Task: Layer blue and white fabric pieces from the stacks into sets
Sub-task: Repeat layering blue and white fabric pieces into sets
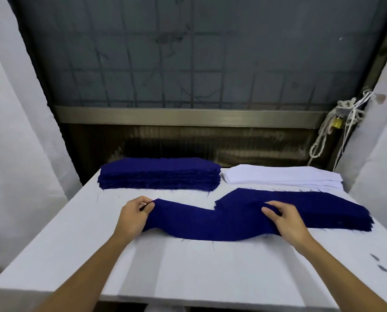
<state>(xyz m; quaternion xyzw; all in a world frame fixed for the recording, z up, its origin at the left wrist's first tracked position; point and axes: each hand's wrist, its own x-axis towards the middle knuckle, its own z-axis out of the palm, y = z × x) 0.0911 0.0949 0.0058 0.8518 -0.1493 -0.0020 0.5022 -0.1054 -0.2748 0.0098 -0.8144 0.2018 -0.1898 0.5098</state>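
Left hand (135, 216), right hand (287, 219): apparent pinches on fabric (199, 221)

Soft even light, wide-angle edge distortion

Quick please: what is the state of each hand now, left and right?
Left hand: closed, pinching the left end of the blue fabric piece.
Right hand: closed, gripping the same piece further right.
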